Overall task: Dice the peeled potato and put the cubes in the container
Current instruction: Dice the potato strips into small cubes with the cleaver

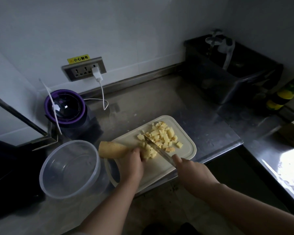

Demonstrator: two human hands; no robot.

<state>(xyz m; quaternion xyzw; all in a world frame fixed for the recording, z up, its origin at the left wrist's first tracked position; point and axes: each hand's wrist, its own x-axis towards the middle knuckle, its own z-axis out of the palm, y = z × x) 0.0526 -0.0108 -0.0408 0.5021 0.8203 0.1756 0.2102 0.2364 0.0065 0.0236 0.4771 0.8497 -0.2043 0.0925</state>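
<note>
A pale cutting board (pixel 185 133) lies on the steel counter. Several yellow potato cubes (pixel 163 135) are piled on its far half. The uncut part of the peeled potato (pixel 111 149) lies at the board's left edge, and my left hand (pixel 131 164) holds it down, fingers curled over its cut end. My right hand (pixel 191 172) grips the handle of a knife (pixel 157 148), whose blade points up-left into the cubes beside my left fingers. A clear round plastic container (pixel 69 168) stands empty to the left of the board.
A purple-rimmed blender jar (pixel 64 106) stands behind the container, with a white cable running to a wall socket (pixel 84 68). A dark bin (pixel 231 72) sits at the back right. The counter edge runs just under the board, and a second steel surface (pixel 278 167) lies at the right.
</note>
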